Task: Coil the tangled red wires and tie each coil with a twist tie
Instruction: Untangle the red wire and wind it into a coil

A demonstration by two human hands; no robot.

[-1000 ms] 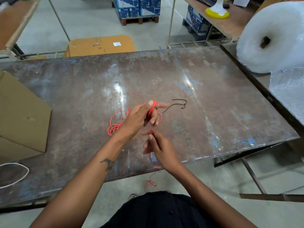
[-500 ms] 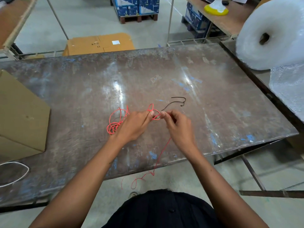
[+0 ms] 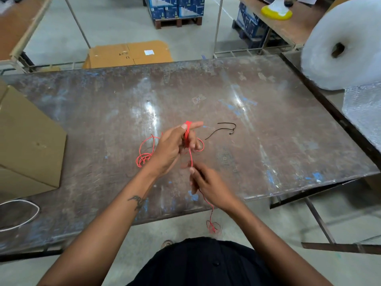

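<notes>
My left hand (image 3: 175,147) is raised over the middle of the metal table (image 3: 268,141), and a red wire coil (image 3: 187,134) is wound round its fingers, held under the thumb. From the coil one red strand runs down to my right hand (image 3: 208,184), which pinches it near the table's front edge. The strand's loose tail (image 3: 212,226) hangs below the edge. Another tangled red wire (image 3: 144,155) lies on the table left of my left hand. A black twist tie (image 3: 223,130) lies to the right of the coil.
A cardboard box (image 3: 26,145) stands at the table's left. A big bubble wrap roll (image 3: 346,42) sits at the right, with a sheet of it (image 3: 365,112) below. A white wire loop (image 3: 18,213) lies at front left. Flat cartons (image 3: 127,54) lie beyond the far edge.
My right hand has pulled back from the coil toward the front edge, drawing the strand down. The hanging tail has shortened and my left hand has turned the coil upright.
</notes>
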